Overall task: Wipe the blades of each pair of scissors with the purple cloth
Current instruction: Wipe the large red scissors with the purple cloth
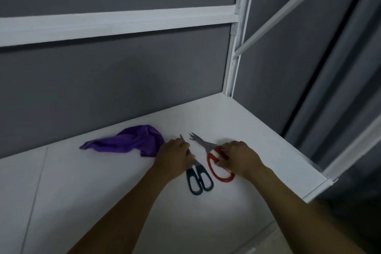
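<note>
Two pairs of scissors lie side by side on the white table (103, 192). The dark blue-handled scissors (199, 179) point away from me, and my left hand (174, 157) lies over their blades with fingers curled on them. The red-handled scissors (218, 168) lie to the right with their blades slightly apart. My right hand (237, 157) rests on the red handles, fingers curled over them. A crumpled purple cloth (132, 140) lies on the table just left of my left hand, touched by neither hand.
A grey panel wall with white rails (115, 25) stands behind the table. A white post (233, 64) rises at the back right corner. The table's right edge (315, 187) drops off beside a grey curtain (340, 89).
</note>
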